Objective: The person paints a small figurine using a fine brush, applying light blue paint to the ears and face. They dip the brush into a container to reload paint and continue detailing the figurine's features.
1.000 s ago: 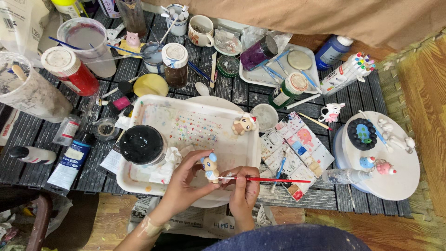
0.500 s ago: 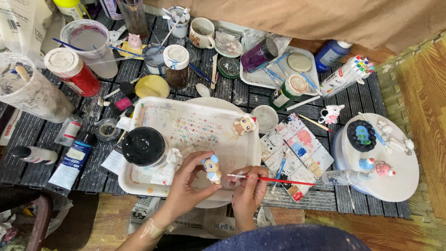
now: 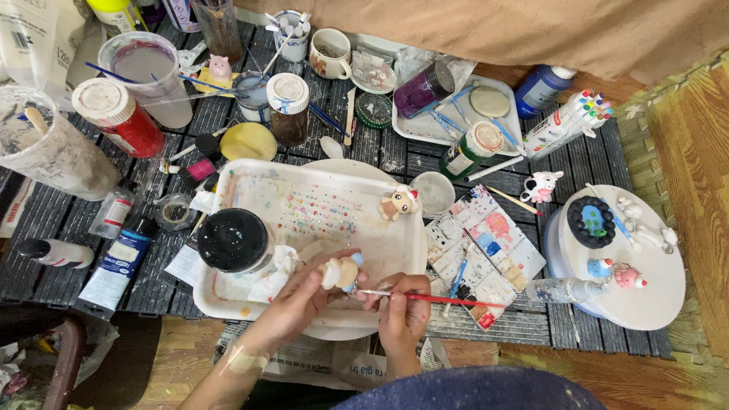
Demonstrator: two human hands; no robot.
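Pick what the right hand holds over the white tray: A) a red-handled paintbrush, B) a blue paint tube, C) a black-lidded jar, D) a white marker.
A: the right hand grips a thin red-handled paintbrush, its tip at the small figurine held by the left hand above the white tray.

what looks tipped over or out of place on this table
A purple jar lies on its side in the small tray at the top, and a dark blue tube lies flat at the left. The white tray is speckled with paint dots.
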